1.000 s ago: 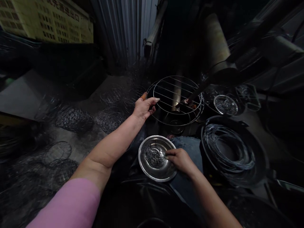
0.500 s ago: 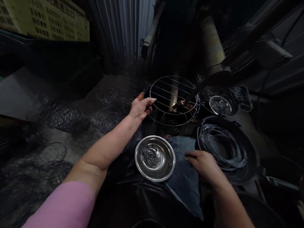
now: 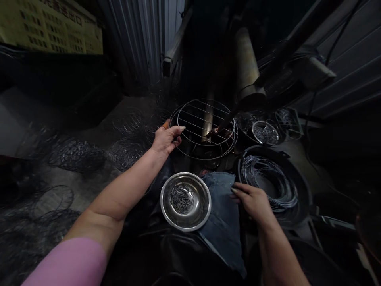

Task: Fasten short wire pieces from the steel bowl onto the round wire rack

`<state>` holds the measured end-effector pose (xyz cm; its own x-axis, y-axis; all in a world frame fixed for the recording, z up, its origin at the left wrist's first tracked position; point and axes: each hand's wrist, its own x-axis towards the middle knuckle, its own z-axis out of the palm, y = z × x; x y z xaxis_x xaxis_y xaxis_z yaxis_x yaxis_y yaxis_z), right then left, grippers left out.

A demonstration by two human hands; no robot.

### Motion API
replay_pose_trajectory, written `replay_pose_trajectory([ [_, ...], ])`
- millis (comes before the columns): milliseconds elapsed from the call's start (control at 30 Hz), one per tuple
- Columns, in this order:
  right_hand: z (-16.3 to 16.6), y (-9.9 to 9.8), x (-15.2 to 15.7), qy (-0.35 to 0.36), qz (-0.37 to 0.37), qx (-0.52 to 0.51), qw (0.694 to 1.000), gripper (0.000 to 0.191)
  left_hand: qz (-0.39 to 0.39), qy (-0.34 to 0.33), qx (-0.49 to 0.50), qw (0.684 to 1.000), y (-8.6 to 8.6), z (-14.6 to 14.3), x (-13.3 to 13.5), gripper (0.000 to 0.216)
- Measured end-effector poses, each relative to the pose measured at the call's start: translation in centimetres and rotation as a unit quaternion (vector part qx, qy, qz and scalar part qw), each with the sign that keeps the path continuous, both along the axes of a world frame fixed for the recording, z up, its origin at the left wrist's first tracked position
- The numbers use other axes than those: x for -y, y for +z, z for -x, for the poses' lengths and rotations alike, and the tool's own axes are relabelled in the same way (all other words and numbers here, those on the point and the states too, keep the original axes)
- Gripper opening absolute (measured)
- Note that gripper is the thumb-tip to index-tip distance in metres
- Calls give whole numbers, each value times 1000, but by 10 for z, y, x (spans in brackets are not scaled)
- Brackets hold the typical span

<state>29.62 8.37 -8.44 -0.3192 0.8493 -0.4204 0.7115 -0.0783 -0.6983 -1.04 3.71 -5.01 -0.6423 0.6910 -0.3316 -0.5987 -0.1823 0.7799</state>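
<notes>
My left hand (image 3: 165, 139) grips the left rim of a round wire rack (image 3: 205, 127) that sits under a dark machine arm (image 3: 235, 109). A steel bowl (image 3: 185, 200) with a tangle of short wire pieces rests on my lap, on the near side of the rack. My right hand (image 3: 252, 198) is to the right of the bowl, at the near edge of a dark tub (image 3: 272, 186) holding coiled wire rings, its fingers loosely curled; I cannot tell whether it holds a wire. Blue cloth (image 3: 222, 206) lies under it.
Several finished wire baskets (image 3: 77, 153) lie heaped on the floor at left. A second steel bowl (image 3: 264, 132) sits behind the tub. Corrugated metal wall (image 3: 139, 39) stands at the back, with a yellow sign (image 3: 50, 26) at upper left.
My right hand has left the steel bowl and moved right to the tub's edge. My left hand has stayed on the rack's rim. The view has shifted a little.
</notes>
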Motion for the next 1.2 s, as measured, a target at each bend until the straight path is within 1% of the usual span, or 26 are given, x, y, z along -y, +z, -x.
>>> replay_pose_trajectory([
  [33, -4, -7, 2, -79, 37, -79, 993, 47, 4, 2, 1, 1000, 0, 0, -1, 57],
  [67, -6, -14, 6, -135, 66, -138, 979, 57, 6, 3, 3, 1000, 0, 0, -2, 57],
  [100, -7, -21, 10, -172, 84, -181, 965, 65, 5, 2, 7, 1000, 0, 0, -3, 57],
  [167, -8, -33, 17, -216, 99, -229, 944, 73, 1, -2, 9, 1000, -1, -1, -5, 57],
  [267, -6, -41, 23, -240, 77, -249, 935, 72, 3, -1, 7, 1000, -2, -1, -7, 57],
  [367, -5, -40, 23, -234, 71, -245, 938, 72, 6, -1, 7, 1000, -2, -2, -7, 57],
  [467, -7, -39, 21, -213, 71, -242, 944, 70, 7, 2, 9, 1000, -2, -3, -7, 57],
  [633, -13, -44, 20, -132, 72, -240, 959, 52, 19, 14, 14, 1000, -2, -5, -9, 56],
  [700, -15, -45, 19, -101, 69, -233, 965, 48, 20, 20, 18, 999, -2, -6, -10, 56],
  [800, -17, -46, 19, -74, 66, -225, 969, 47, 16, 23, 18, 999, -3, -6, -10, 55],
  [900, -18, -45, 18, -65, 68, -219, 971, 49, 8, 22, 28, 999, -6, -6, -10, 54],
  [1067, -16, -44, 17, -77, 90, -218, 969, 55, 15, 16, 48, 999, -8, -10, -6, 54],
  [1200, -15, -47, 19, -66, 74, -212, 972, 58, -10, 20, 42, 999, -5, -10, -3, 63],
])
